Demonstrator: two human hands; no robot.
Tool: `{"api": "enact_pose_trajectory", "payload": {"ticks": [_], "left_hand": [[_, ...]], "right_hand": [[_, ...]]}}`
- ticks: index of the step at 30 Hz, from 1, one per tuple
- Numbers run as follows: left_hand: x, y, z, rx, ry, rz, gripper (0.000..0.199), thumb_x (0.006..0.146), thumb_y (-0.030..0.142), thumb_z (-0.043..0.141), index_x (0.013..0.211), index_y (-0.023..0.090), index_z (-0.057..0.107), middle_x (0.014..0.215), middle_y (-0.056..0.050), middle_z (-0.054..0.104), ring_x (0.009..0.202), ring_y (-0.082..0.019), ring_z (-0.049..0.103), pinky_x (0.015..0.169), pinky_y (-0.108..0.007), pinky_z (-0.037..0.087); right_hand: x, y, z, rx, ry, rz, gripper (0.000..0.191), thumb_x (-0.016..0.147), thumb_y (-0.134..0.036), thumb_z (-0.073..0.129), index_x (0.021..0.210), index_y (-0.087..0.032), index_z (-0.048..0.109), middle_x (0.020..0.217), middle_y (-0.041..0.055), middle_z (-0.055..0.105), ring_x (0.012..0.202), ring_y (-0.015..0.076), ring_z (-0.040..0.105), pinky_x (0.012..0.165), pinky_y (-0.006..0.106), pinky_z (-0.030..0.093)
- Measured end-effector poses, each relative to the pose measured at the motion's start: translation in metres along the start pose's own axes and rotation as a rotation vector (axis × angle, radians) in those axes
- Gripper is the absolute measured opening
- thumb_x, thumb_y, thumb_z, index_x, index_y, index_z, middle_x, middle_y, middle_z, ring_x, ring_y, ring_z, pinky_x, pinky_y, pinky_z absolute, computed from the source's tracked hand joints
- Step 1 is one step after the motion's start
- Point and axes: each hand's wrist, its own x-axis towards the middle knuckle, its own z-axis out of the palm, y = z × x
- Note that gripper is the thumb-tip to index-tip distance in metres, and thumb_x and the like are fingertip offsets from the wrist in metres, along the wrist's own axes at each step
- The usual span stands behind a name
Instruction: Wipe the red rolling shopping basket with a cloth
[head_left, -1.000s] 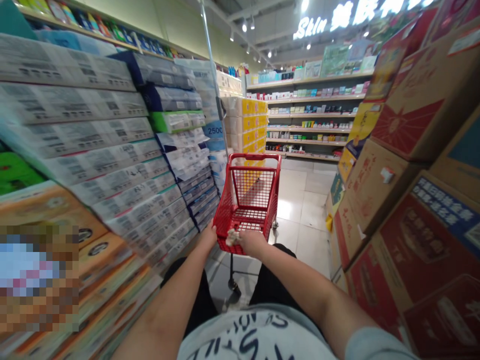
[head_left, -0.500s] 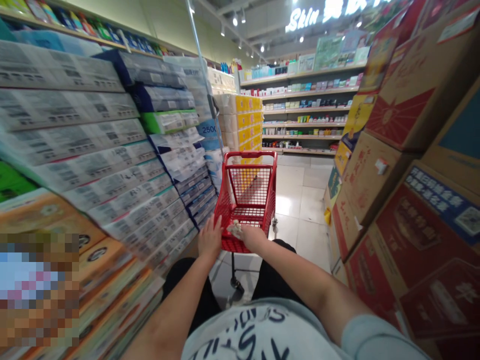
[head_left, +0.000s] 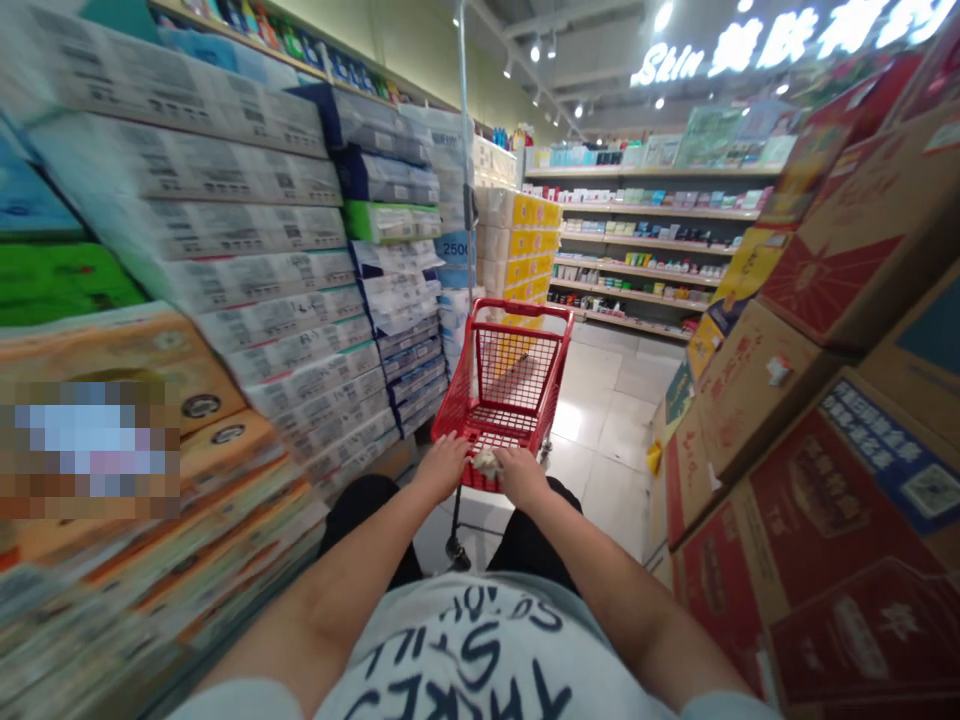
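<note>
Two hands, pale cloth between, red cart just ahead

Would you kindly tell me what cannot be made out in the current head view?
Head view:
Underside of the left hand: hidden by the hand itself.
What the pale crumpled item is: too small, partly covered by the right hand.
Part of the orange packs: hidden by pixelation.
Labels on far-shelf goods: too small.
</note>
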Motion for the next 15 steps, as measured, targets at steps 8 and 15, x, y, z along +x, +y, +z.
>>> {"api": "enact_pose_trajectory", "payload": {"ticks": [8,15], "left_hand": [[-0.019,0.011,-0.014,-0.083,-0.039,-0.057,0.026,0.087,0.01,0.051,0.111,0.008,0.061,0.123,-0.015,0.063,0.126,-0.025,0.048,0.112,-0.041,0.027],[-0.036,0.003,-0.022,-0.144,0.037,-0.026,0.014,0.079,0.007,0.058,0.089,0.011,0.067,0.099,-0.014,0.07,0.105,-0.025,0.06,0.101,-0.037,0.039]], "right_hand": [[-0.008,-0.018,0.005,-0.054,-0.052,-0.009,0.031,0.095,-0.024,0.043,0.123,-0.016,0.053,0.116,0.0127,0.063,0.108,0.0209,0.058,0.091,0.029,0.04],[-0.008,-0.029,0.002,-0.047,-0.121,-0.041,0.036,0.097,-0.041,0.038,0.109,-0.017,0.062,0.093,0.0105,0.07,0.087,0.0228,0.067,0.071,0.029,0.045]]}}
